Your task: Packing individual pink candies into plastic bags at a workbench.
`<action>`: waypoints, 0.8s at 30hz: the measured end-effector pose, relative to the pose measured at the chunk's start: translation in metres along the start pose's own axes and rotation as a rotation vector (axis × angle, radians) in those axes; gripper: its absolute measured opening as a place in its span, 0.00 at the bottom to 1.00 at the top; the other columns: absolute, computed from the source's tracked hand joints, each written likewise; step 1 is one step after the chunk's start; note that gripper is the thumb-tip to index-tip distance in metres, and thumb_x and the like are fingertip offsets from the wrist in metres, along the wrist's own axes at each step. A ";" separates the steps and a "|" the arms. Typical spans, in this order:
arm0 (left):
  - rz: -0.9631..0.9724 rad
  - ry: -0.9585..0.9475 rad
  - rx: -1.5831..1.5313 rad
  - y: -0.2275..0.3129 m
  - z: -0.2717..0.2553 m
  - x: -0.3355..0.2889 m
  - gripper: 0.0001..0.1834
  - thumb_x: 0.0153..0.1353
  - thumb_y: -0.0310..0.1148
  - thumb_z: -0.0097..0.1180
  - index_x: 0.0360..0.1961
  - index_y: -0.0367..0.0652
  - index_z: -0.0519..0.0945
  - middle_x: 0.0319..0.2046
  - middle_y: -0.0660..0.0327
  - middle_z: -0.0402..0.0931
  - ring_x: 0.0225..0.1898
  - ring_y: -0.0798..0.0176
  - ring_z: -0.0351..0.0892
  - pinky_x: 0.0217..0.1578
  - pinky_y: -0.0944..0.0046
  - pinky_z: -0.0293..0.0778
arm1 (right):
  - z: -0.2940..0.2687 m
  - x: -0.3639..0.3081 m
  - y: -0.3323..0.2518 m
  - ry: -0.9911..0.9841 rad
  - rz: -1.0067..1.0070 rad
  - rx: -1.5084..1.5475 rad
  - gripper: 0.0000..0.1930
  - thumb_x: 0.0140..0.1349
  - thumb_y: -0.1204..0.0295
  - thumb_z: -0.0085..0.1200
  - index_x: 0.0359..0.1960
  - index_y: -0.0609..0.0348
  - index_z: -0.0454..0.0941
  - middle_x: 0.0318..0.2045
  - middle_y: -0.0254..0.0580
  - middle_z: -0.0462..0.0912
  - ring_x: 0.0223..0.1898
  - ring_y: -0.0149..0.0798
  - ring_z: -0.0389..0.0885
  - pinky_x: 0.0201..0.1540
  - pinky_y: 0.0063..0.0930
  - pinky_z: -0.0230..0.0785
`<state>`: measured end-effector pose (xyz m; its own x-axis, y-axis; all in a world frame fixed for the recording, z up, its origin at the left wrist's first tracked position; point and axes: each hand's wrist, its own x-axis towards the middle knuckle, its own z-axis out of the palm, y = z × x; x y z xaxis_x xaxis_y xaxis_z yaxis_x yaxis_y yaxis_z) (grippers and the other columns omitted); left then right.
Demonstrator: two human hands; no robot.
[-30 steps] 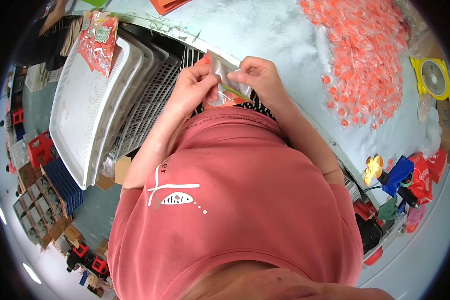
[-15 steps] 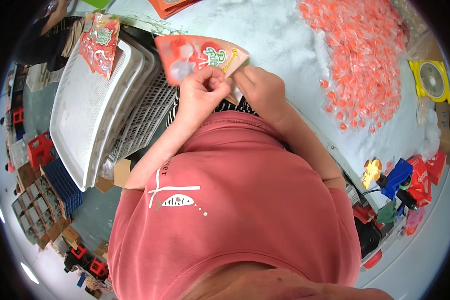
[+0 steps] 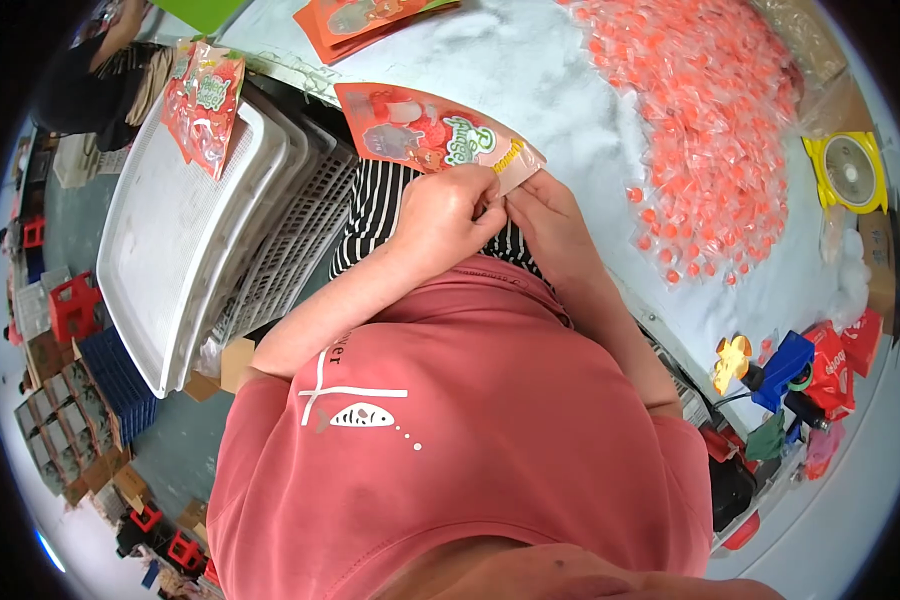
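A red-and-cream printed pouch (image 3: pixel 410 125) lies across the table's near edge, its narrow cream end turned toward my body. That end is pinched between my left hand (image 3: pixel 448 212), whose fingers are curled closed, and my right hand (image 3: pixel 555 222), closed against its corner. The two hands almost touch each other in front of my waist. What the fingertips do under the pouch edge is partly hidden. To the right on the table spreads a large heap of small clear-wrapped red candies (image 3: pixel 710 130).
White plastic trays (image 3: pixel 160 270) are stacked at my left, with similar red pouches (image 3: pixel 208 110) on top. More pouches (image 3: pixel 355 22) lie at the far edge. A yellow round-dial scale (image 3: pixel 850 172) and a blue tool (image 3: pixel 785 370) sit at the right. Another person's arm (image 3: pixel 120 35) shows far left.
Both hands and the pouch have shifted a little to the right and nearer my body. More of the pouch's printed face shows. My left hand has rolled over, its back now uppermost.
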<state>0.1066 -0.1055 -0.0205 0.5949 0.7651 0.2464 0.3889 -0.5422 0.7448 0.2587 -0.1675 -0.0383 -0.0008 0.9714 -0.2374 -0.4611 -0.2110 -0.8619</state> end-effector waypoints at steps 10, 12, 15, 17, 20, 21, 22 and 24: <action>0.137 -0.186 0.114 0.015 -0.017 0.015 0.06 0.48 0.30 0.58 0.21 0.39 0.75 0.22 0.53 0.77 0.23 0.47 0.79 0.26 0.50 0.75 | -0.002 0.054 0.020 -0.028 0.004 0.216 0.24 0.69 0.72 0.48 0.66 0.62 0.63 0.57 0.43 0.75 0.56 0.36 0.75 0.58 0.33 0.71; 0.127 -0.194 0.152 0.017 -0.024 0.016 0.06 0.48 0.30 0.57 0.22 0.39 0.75 0.22 0.52 0.77 0.24 0.46 0.79 0.26 0.50 0.75 | 0.002 0.060 0.022 -0.111 -0.111 0.220 0.24 0.69 0.71 0.49 0.66 0.61 0.63 0.57 0.42 0.75 0.54 0.35 0.76 0.57 0.34 0.72; 0.144 -0.135 0.141 0.020 -0.021 0.015 0.06 0.48 0.29 0.57 0.22 0.39 0.75 0.22 0.52 0.77 0.25 0.46 0.79 0.26 0.50 0.76 | 0.011 0.058 0.013 -0.119 -0.137 0.301 0.22 0.66 0.72 0.54 0.61 0.58 0.67 0.54 0.36 0.76 0.53 0.33 0.76 0.53 0.30 0.74; 0.163 -0.101 0.158 0.021 -0.021 0.016 0.06 0.49 0.29 0.56 0.22 0.38 0.74 0.22 0.52 0.77 0.26 0.46 0.79 0.27 0.50 0.76 | 0.018 0.059 0.010 -0.090 -0.153 0.312 0.23 0.65 0.72 0.55 0.62 0.57 0.67 0.55 0.38 0.76 0.54 0.35 0.76 0.55 0.32 0.74; 0.169 -0.115 0.119 0.023 -0.020 0.014 0.06 0.49 0.28 0.56 0.22 0.39 0.74 0.22 0.52 0.76 0.25 0.47 0.79 0.26 0.50 0.75 | 0.007 0.072 0.020 -0.122 -0.251 0.403 0.23 0.68 0.68 0.49 0.64 0.59 0.66 0.57 0.42 0.75 0.56 0.40 0.76 0.58 0.37 0.72; 0.200 -0.108 0.079 0.026 -0.015 0.011 0.05 0.49 0.28 0.57 0.23 0.39 0.74 0.21 0.53 0.75 0.25 0.47 0.79 0.26 0.51 0.75 | -0.002 0.080 0.028 -0.187 -0.333 0.482 0.23 0.72 0.63 0.44 0.65 0.61 0.64 0.59 0.45 0.74 0.57 0.44 0.75 0.60 0.41 0.72; 0.230 -0.101 0.039 0.027 -0.011 0.011 0.05 0.49 0.28 0.57 0.24 0.39 0.74 0.21 0.53 0.75 0.24 0.48 0.79 0.25 0.51 0.75 | -0.015 0.084 0.033 -0.183 -0.340 0.480 0.23 0.72 0.63 0.44 0.65 0.61 0.64 0.59 0.45 0.74 0.57 0.44 0.75 0.60 0.41 0.72; 0.243 -0.121 0.010 0.027 -0.010 0.009 0.06 0.50 0.26 0.59 0.24 0.40 0.73 0.22 0.53 0.75 0.24 0.48 0.78 0.25 0.53 0.74 | -0.036 0.084 0.040 -0.145 -0.036 0.743 0.24 0.73 0.60 0.41 0.65 0.60 0.65 0.59 0.47 0.74 0.56 0.48 0.76 0.60 0.44 0.72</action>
<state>0.1148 -0.1096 0.0080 0.7508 0.5656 0.3412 0.2309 -0.7086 0.6667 0.2724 -0.0982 -0.1089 -0.0672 0.9918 -0.1088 -0.9398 -0.0996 -0.3268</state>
